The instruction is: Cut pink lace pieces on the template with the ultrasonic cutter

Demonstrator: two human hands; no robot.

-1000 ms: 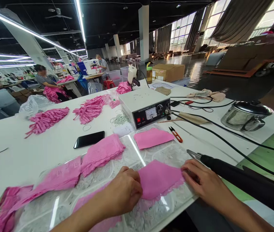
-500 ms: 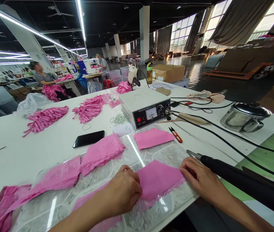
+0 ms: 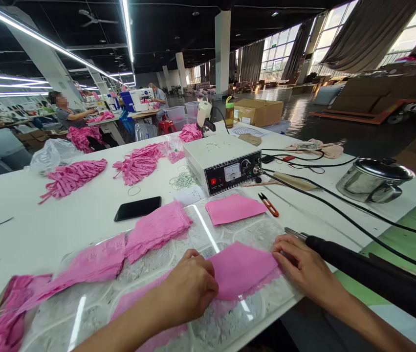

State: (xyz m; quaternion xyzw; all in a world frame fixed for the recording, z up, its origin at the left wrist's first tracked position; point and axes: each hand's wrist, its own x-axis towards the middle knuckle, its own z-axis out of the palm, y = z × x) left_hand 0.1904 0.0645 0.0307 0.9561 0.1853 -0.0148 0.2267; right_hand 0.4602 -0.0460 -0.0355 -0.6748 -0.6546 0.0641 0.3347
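At the near edge of the bench [image 3: 64, 215], a pink cloth [image 3: 244, 269] lies flat on a clear sheet [image 3: 259, 234], spanned between the two hands. Its long axis runs left to right, roughly along the bench edge, with a lacy hem on the near side. The left hand [image 3: 189, 288] sits knuckles-up on the cloth's left end. Its fingers are curled under, so its grip is hidden and I cannot tell whether it pinches the edge or only presses it down. The right hand [image 3: 303, 269] rests on the right corner with fingers stretched out and nothing clasped, an open grip pinning the cloth. Both hands touch the cloth, so neither is nearer. Just beyond the right hand's fingers lies a black tool [image 3: 358, 266], its metal tip pointing left toward that corner and its body running off to the right. This makes the right hand much the closer one to it. Farther back are a second pink piece [image 3: 234, 209], orange snips [image 3: 268, 204], a phone [image 3: 137, 209] and a white box [image 3: 222, 164] with a dial.
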